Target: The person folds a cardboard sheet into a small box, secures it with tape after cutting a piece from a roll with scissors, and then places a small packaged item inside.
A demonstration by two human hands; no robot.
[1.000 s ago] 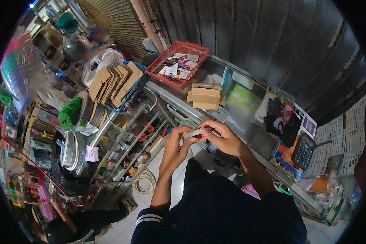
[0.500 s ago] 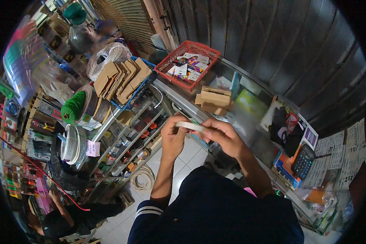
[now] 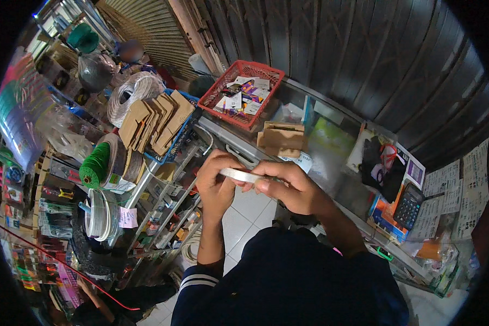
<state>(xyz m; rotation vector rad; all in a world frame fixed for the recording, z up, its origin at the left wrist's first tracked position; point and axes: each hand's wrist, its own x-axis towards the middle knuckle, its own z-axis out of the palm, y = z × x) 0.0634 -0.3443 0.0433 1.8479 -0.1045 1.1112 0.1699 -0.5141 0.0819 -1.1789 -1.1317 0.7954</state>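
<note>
the grip of the left hand [image 3: 217, 182] is closed about one end of a thin white ring [image 3: 240, 175], while the right hand [image 3: 288, 187] pinches the other end; the ring is up in the air, on the near side of the desk [image 3: 331, 171]. since half a second ago, hands and ring have drifted left, and the left forearm [image 3: 210, 242] now hides part of the pale coil [image 3: 188, 251] on the floor; i'd judge the ring is being turned over, not let go. i count one ring, one red basket [image 3: 224, 117], one cardboard box [image 3: 281, 139], one calculator [image 3: 408, 206] at right, and one blue basket [image 3: 178, 143] at left (its cardboard pieces [image 3: 157, 119] overlap too much to number).
</note>
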